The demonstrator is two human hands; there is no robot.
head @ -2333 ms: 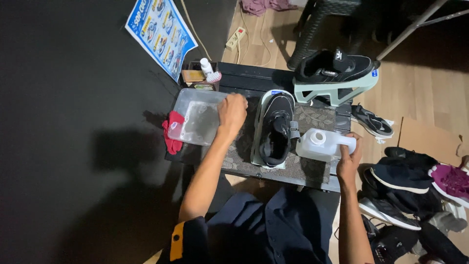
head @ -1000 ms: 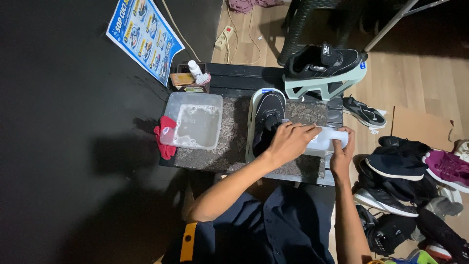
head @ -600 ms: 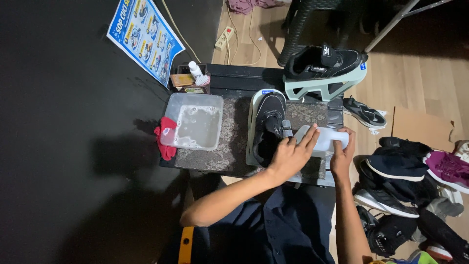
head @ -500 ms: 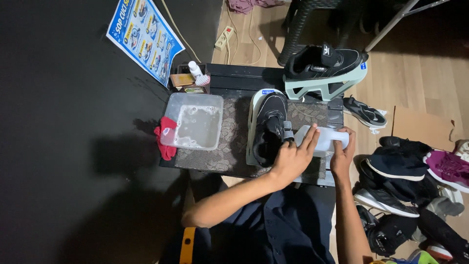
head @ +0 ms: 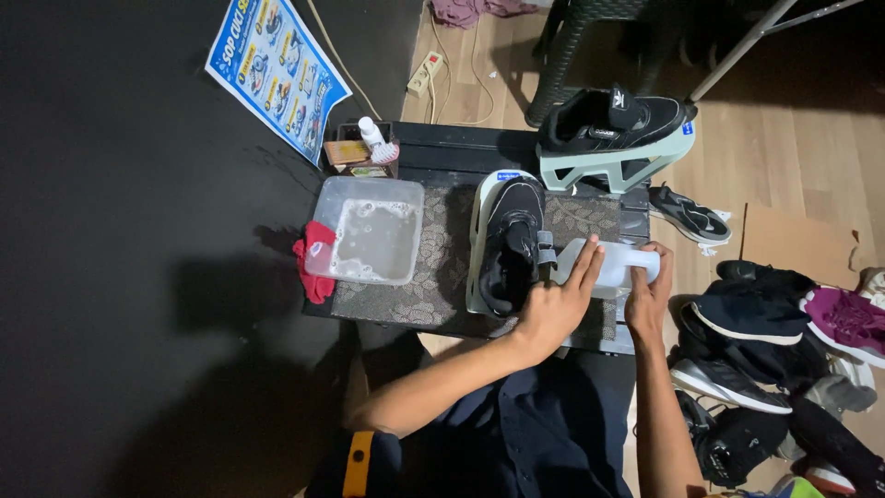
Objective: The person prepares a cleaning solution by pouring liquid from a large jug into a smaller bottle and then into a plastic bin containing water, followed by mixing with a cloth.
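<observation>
On the small dark table (head: 406, 309), a white jug (head: 608, 267) lay on its side beside a black shoe (head: 512, 244). The right hand (head: 648, 300) wrapped its fingers around the jug. The left hand (head: 558, 304) rested on it, fingers flat and spread.

- Views: one, a head-worn camera, looking steeply down from above the low dark table (head: 433, 157).
- Facing: forward and down; the wearer's lap lies at the bottom edge, wooden floor beyond the table at the top.
- Nearness: mid-range; the whole table fits in frame, both forearms reaching up to it from below.
- Framing: table centred; black floor mat to its left, a shoe pile (head: 784, 341) to its right.
- Shared coverage: none, as there is no second view.
</observation>
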